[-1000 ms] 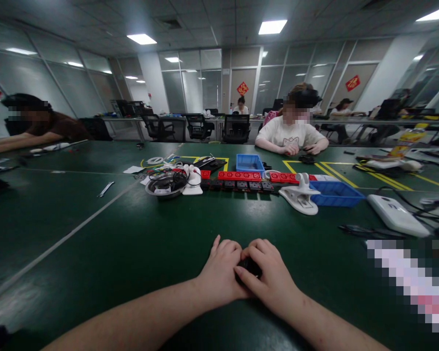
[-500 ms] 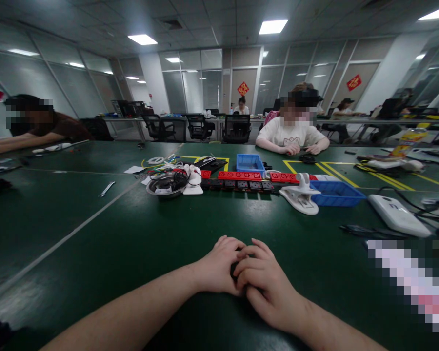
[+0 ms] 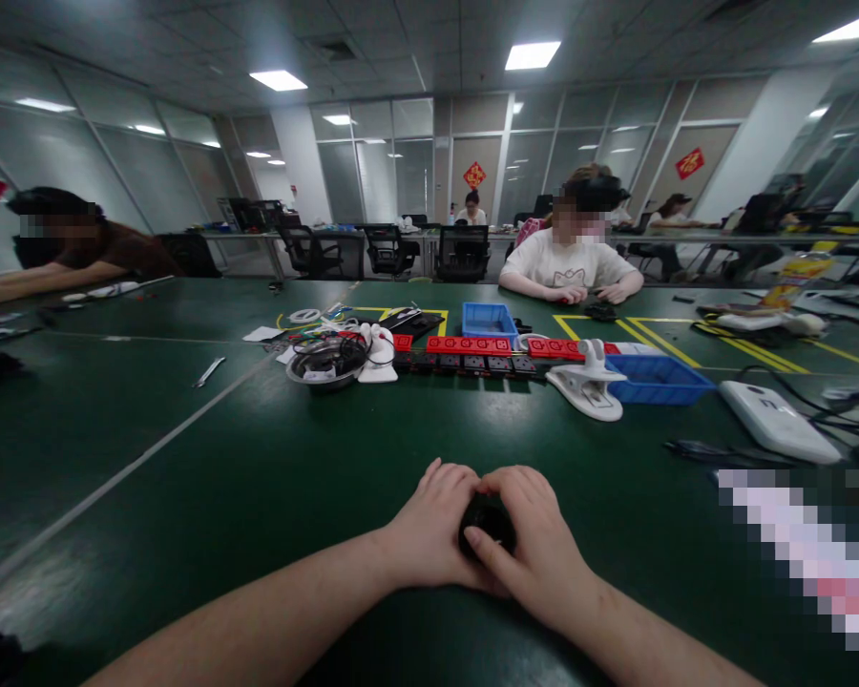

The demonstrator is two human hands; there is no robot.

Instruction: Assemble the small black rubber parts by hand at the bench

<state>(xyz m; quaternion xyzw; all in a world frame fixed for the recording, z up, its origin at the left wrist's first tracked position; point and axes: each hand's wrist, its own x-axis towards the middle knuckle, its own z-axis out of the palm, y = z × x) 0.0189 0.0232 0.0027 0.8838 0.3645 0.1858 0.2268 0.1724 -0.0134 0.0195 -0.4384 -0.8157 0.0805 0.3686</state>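
Observation:
Between my two hands, low over the near middle of the green table, is a small black round object (image 3: 492,523); its kind I cannot make out. My left hand (image 3: 433,525) curls around its left side, with the thumb side low beneath it. Around the right side bends my right hand (image 3: 536,525), its thumb lying across the front of the black object and its fingers arched over the back. The fingertips of both hands meet at the far side. Much of the object is hidden by the fingers.
Farther off on the table (image 3: 258,477) are a metal bowl (image 3: 315,382), a row of red sockets (image 3: 469,344), a white clip base (image 3: 591,386) and a blue tray (image 3: 659,382). To the right lies a white device (image 3: 780,420) with cables. A person (image 3: 573,253) sits opposite.
My right hand's fingers have shifted off the left hand and closed around the far side. More of the black round object now shows. My left hand stays almost where it was.

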